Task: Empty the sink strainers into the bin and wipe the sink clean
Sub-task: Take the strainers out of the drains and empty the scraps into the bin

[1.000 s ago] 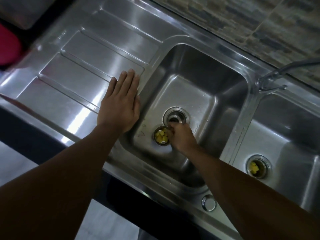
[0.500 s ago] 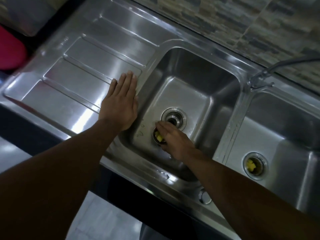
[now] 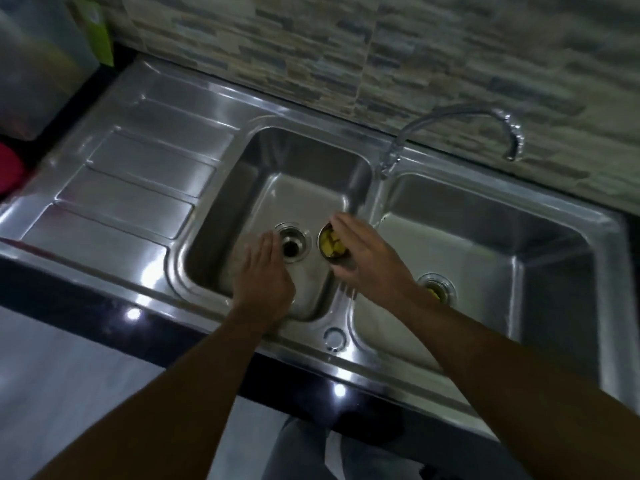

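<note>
**Inspector:** Left basin first?

**Assistant:** Stainless steel double-bowl sink. The left hand hangs flat over the left bowl, fingers loosely extended, holding nothing, its fingertips beside the open round drain.

**Inspector:** The strainer?

**Assistant:** The small round metal strainer cup with yellow food scraps is out of that drain, gripped at its right rim by the curled fingers of the right hand.

**Inspector:** Right bowl?

**Assistant:** The second metal strainer sits in its drain, yellow scraps showing, partly hidden by the right wrist.
</note>
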A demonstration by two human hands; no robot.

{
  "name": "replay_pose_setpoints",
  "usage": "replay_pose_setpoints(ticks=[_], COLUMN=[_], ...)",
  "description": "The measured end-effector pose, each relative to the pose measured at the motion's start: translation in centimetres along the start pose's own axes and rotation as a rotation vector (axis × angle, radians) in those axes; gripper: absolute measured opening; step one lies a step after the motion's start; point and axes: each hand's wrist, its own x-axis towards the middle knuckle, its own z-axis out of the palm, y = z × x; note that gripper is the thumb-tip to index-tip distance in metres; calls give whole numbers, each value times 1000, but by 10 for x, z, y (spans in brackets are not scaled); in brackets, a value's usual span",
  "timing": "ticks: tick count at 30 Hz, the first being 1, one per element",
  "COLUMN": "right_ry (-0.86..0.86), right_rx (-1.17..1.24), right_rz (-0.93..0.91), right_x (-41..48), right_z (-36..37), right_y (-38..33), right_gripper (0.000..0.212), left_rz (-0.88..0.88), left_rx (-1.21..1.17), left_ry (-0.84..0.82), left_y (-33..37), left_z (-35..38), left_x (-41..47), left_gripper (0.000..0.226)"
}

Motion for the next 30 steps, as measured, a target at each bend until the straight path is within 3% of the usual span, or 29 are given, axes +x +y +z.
replay_pose_setpoints(ticks=[8, 16, 30], right_ry=[106, -138, -382], right_rx=[-43, 3, 47], right_rz=[157, 266, 192], right_x=[-87, -149, -143], right_z=[-30, 4, 74], right_y=[73, 115, 147], right_gripper=[83, 85, 88], left_rz=[275, 370, 440], left_rx=[3, 97, 206], left_ry=[-23, -30, 121], left_y=[99, 140, 149], left_z=[18, 47, 61], left_x=[-2, 17, 68], left_gripper=[64, 67, 64])
